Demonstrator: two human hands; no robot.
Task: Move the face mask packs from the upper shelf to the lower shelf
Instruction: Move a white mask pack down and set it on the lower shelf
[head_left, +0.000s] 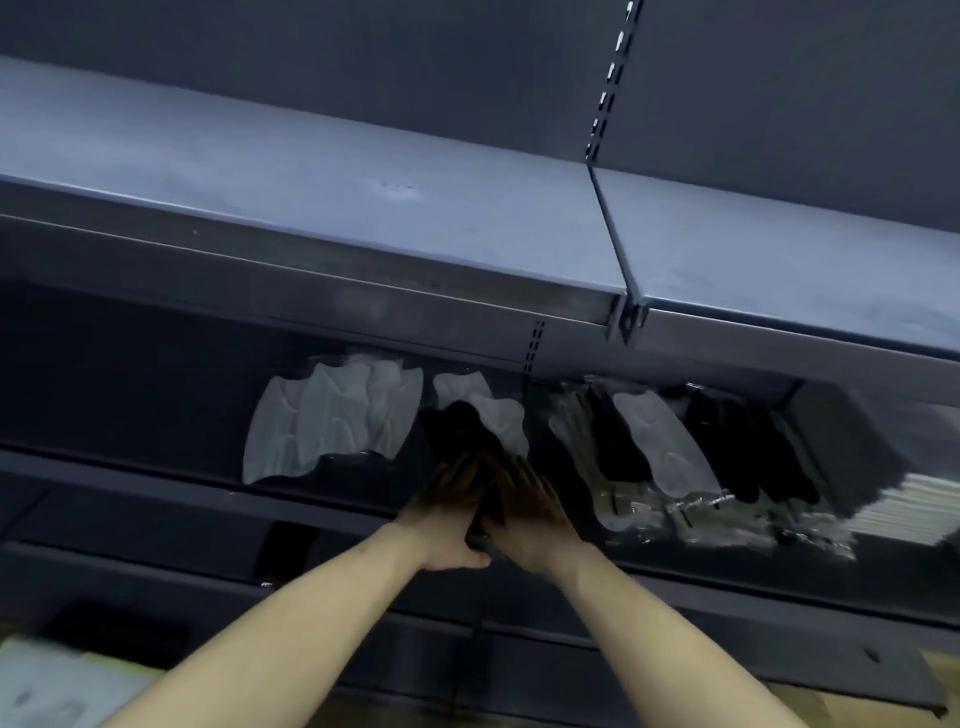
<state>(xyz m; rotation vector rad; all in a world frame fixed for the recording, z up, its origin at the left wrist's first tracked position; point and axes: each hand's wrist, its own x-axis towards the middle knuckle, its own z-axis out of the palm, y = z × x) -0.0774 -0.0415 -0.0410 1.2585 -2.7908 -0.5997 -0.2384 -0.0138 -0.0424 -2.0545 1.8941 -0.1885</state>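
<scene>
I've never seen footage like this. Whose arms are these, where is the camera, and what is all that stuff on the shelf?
No machine here: a person wears one camera on the head, so you look along their own bare arms. The left hand and right hand reach together to a dark face mask pack on a grey metal shelf. Both hands touch it with fairly straight fingers. White mask packs stand to the left, with more black and white packs to the right. The top shelf looks bare.

Bare upper shelf (311, 171), lower shelf (130, 467) bearing face mask packs (332, 421)
</scene>
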